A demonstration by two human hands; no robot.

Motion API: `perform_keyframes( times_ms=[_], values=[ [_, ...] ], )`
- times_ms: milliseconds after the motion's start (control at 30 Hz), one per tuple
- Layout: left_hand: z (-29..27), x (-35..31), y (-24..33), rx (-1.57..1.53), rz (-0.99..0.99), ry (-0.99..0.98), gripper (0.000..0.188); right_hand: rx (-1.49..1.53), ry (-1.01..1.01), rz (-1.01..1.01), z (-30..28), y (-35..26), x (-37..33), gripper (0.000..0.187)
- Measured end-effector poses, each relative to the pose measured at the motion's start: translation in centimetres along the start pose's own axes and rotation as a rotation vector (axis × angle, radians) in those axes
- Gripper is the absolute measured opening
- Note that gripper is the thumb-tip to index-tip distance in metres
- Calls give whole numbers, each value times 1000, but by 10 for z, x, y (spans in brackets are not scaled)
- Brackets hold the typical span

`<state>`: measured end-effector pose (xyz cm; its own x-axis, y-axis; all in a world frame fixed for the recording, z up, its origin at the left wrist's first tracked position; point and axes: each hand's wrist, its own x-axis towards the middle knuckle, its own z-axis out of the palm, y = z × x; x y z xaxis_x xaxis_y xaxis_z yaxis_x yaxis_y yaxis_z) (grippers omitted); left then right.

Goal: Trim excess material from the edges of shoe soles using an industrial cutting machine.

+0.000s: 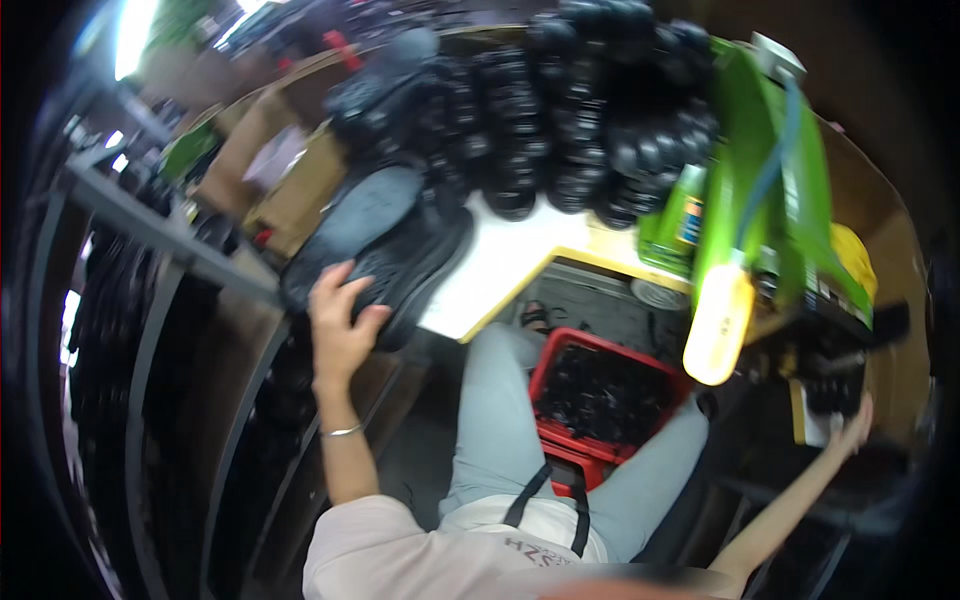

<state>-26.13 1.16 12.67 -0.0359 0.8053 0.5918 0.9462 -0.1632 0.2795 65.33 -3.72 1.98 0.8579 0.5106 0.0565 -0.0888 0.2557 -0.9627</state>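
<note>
My left hand is at the near end of a black shoe sole with a grey insole area. Its fingers are spread and touch the sole's edge; I see no firm grip. Far to the right, my right hand reaches beside a dark ridged piece, perhaps another sole, near a cardboard wall. The right fingers are blurred and partly hidden, so I cannot make out whether they hold it. Stacks of black ridged soles stand along the back of the white worktop.
A green machine with a yellow-white lamp or handle stands at the right. Below, a red crate with black scraps sits between my legs. Metal racks line the left, and a cardboard box stands behind them.
</note>
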Motion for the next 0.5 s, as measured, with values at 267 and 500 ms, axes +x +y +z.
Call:
perform_keyframes(
  times_ms=[267, 500],
  values=[
    [-10, -25, -11, 138, 30, 44, 22, -243, 119, -473, 90, 40, -148, 28],
    [-30, -15, 10, -65, -61, 385, 17, -265, 46, -375, 126, 61, -244, 25]
  ],
)
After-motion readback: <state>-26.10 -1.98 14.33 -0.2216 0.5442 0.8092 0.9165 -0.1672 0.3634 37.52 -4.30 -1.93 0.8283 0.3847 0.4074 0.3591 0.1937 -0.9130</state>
